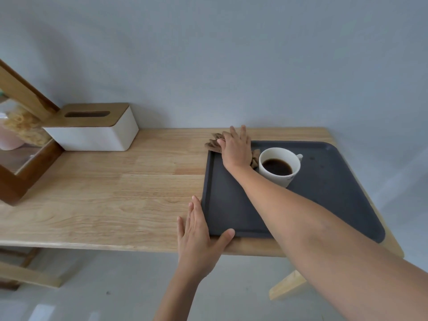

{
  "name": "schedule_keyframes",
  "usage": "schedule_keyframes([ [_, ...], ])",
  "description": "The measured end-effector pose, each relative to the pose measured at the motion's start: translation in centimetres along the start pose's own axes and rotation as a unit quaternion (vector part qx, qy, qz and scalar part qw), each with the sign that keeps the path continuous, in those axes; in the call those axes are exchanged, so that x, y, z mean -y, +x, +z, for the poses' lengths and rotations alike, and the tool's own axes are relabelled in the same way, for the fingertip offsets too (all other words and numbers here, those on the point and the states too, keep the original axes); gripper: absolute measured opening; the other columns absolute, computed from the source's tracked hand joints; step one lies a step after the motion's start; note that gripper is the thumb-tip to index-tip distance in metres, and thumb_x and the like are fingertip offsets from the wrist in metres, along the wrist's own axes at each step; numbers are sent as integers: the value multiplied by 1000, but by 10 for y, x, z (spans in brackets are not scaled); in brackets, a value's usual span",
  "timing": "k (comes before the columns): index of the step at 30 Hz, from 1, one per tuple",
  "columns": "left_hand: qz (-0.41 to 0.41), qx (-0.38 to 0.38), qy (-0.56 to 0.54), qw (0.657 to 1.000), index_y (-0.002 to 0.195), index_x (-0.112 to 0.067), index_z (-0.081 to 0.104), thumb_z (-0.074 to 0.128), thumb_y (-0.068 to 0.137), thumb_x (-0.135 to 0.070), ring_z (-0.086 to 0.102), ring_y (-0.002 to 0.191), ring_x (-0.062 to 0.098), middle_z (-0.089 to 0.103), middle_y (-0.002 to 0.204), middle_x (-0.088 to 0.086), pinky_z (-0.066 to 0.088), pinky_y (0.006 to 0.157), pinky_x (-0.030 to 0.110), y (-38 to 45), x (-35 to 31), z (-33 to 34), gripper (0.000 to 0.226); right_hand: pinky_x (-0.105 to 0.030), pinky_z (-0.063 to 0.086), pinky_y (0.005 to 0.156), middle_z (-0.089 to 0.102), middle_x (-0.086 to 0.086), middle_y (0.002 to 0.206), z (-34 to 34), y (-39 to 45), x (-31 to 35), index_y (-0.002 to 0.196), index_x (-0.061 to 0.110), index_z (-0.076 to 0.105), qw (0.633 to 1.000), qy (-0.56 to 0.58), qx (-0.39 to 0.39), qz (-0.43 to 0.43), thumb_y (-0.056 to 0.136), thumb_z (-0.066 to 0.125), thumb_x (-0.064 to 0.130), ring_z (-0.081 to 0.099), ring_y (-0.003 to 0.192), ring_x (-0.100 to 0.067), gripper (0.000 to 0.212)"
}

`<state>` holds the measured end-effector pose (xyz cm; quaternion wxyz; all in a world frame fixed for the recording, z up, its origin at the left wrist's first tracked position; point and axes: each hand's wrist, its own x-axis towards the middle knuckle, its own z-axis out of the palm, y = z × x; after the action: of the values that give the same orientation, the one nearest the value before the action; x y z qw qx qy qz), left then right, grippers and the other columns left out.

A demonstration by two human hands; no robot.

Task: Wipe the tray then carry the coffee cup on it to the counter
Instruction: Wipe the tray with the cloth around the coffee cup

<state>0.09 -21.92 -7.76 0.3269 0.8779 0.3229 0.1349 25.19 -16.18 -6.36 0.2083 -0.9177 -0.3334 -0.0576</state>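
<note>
A dark grey tray (328,193) lies on the right end of a light wooden table (115,186). On it stands a white cup (280,166) of black coffee, handle pointing right. My right hand (236,150) presses flat on a brown cloth (214,143) at the tray's far left corner, just left of the cup; the cloth pokes out over the tray's rim. My left hand (199,230) lies flat on the table at the tray's near left corner, thumb against its front rim.
A white tissue box with a wooden lid (95,128) stands at the back left of the table. A dark wooden frame or shelf (25,158) with jars sits at the far left. The wall runs right behind the table.
</note>
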Motion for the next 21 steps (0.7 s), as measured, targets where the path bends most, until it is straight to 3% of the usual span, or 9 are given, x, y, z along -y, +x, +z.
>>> schedule_keyframes([
  [4, 3, -3, 17, 1000, 148, -18, -20, 43, 79, -67, -24, 139, -3, -9, 161, -9, -23, 111, 27, 2, 2, 1, 106, -46, 37, 99, 49, -7, 139, -3, -9, 6, 127, 24, 56, 1000, 17, -5, 15, 97, 40, 47, 34, 132, -32, 41],
  [6, 3, -4, 21, 1000, 149, -17, -20, 43, 80, -67, -23, 140, -2, -8, 162, -7, -22, 112, 29, 1, 2, 1, 106, -44, 39, 92, 53, -7, 131, -7, -20, 9, 126, 22, 57, 1000, 16, 12, 8, 96, 45, 44, 41, 121, -31, 39],
  [13, 4, -7, 25, 1000, 149, -16, -18, 41, 78, -70, -22, 139, -1, -8, 162, -4, -19, 113, 30, 1, 2, 1, 108, -42, 41, 90, 49, -9, 130, -32, -99, 16, 140, 20, 41, 996, 30, 67, -48, 97, 46, 38, 42, 112, -32, 47],
  [21, 0, -21, 11, 1000, 150, -14, -12, 53, 81, -61, -5, 148, 8, 5, 162, -1, -12, 116, 33, 3, 6, 2, 106, -37, 44, 92, 54, 0, 126, -63, -181, -21, 138, 25, 47, 990, 45, 60, -120, 95, 51, 36, 45, 107, -24, 45],
])
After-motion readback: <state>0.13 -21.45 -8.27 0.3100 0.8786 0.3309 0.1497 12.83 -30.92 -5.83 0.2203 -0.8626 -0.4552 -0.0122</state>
